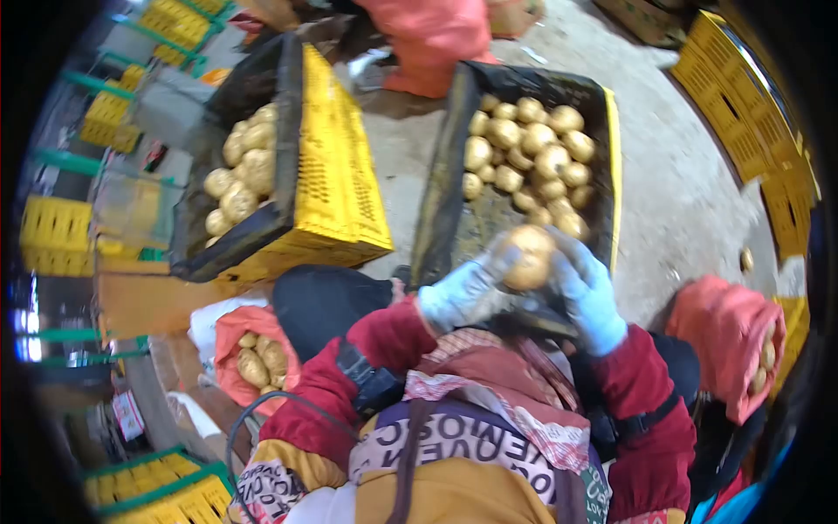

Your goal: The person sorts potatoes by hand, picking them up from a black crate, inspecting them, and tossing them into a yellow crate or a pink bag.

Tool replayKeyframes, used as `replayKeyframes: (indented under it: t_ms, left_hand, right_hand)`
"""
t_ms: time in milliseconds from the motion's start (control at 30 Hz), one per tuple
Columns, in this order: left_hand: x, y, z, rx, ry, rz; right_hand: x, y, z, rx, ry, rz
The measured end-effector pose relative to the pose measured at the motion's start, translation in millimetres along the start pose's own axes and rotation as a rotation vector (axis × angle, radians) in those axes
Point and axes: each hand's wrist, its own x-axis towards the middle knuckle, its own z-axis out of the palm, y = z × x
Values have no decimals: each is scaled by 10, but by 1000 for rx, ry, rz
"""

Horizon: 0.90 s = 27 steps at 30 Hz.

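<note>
A round yellow potato sits between both my gloved hands, just in front of a black-lined yellow crate partly filled with several potatoes. My left hand cups the potato from the left. From the right, my right hand wraps over it. Both gloves are pale blue-grey and my sleeves are dark red.
A second lined yellow crate with potatoes stands to the left. An orange mesh sack of potatoes lies by my left knee, another orange sack at the right, a third orange sack behind the crates. More yellow crates stand around on the concrete floor.
</note>
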Motion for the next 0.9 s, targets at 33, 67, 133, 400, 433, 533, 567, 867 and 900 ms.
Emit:
replayKeyframes:
  t_ms: [33,67,133,400,433,533,567,867,900]
  left_hand:
    - [-70,81,93,132,31,61]
    - [-121,163,43,106,28,53]
    - [-200,277,-267,-143,-56,-14]
    - [-1299,2288,-890,-344,353,937]
    - [-1308,2325,-861,-350,469,891]
    - [-746,2069,-1101,-140,294,727]
    - [-413,1732,-996,78,327,706]
    - [1839,-1014,-1428,1607,256,-268]
    - [1892,-1168,-1397,1703,245,-348]
  right_hand:
    - [12,-8,24,36,-24,34]
    - [37,44,37,73,-61,3]
    - [26,31,24,107,-126,70]
    - [13,-230,79,189,-53,7]
    - [8,-264,34,224,-28,-30]
    - [-36,-473,-158,343,84,-84]
    - [-68,-546,-228,390,121,-88]
    - [-289,-534,-734,625,332,-87]
    - [-307,-520,-775,623,345,-60]
